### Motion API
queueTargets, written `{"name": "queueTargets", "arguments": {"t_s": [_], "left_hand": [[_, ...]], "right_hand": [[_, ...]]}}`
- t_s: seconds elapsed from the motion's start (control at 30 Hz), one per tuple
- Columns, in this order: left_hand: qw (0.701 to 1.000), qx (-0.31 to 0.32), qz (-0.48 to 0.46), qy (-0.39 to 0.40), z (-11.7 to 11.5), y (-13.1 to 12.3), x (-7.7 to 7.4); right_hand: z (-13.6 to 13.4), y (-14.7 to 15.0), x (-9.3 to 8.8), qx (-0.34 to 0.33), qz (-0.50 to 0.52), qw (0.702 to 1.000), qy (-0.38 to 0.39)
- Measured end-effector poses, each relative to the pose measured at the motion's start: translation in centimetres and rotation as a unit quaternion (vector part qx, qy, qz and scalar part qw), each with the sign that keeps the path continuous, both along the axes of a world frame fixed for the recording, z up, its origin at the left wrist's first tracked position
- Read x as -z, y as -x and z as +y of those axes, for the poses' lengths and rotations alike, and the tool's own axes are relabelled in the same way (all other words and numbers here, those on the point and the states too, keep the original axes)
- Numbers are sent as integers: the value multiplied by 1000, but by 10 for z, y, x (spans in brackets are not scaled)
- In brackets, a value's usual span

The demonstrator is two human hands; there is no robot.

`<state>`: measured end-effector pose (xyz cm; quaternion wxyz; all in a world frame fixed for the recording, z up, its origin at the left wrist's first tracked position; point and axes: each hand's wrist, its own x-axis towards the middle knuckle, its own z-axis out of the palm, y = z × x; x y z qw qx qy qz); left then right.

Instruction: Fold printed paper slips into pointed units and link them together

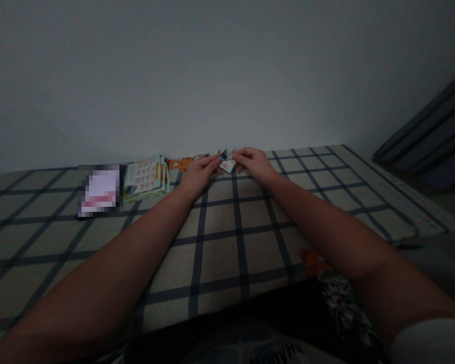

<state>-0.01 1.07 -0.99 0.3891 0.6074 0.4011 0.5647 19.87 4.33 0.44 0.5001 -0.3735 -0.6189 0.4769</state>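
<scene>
Both my hands are stretched far forward over the checked cloth, close to the wall. Between them is a small folded piece of printed paper (228, 165), white at the bottom with a dark and blue patch at the top. My left hand (200, 175) pinches its left side between thumb and fingers. Its right side is pinched by my right hand (255, 164). The fingers cover both side edges, and the fine folds are too small to make out. Left of my left hand lies a stack of printed paper sheets (146, 177) with orange and green markings.
A dark-edged flat object (100, 191), blurred out by pixels, lies left of the stack. The checked cloth (220, 253) with bear prints covers the surface up to the pale wall (227, 71). Dark folded fabric (436, 131) hangs at the right. A crumpled patterned thing (345, 306) is near my lap.
</scene>
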Motion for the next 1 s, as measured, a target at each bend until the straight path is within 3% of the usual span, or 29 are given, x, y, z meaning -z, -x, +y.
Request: {"name": "queueTargets", "arguments": {"t_s": [0.3, 0.77, 1.0], "left_hand": [[999, -16, -29, 44, 2, 1, 4], [999, -43, -2, 34, 2, 0, 3], [997, -2, -10, 78, 6, 1, 9]], "right_hand": [[-2, 1, 0, -28, -16, 999, -17], [-1, 0, 7, -48, -24, 997, -56], [-4, -1, 4, -39, -43, 995, -83]]}}
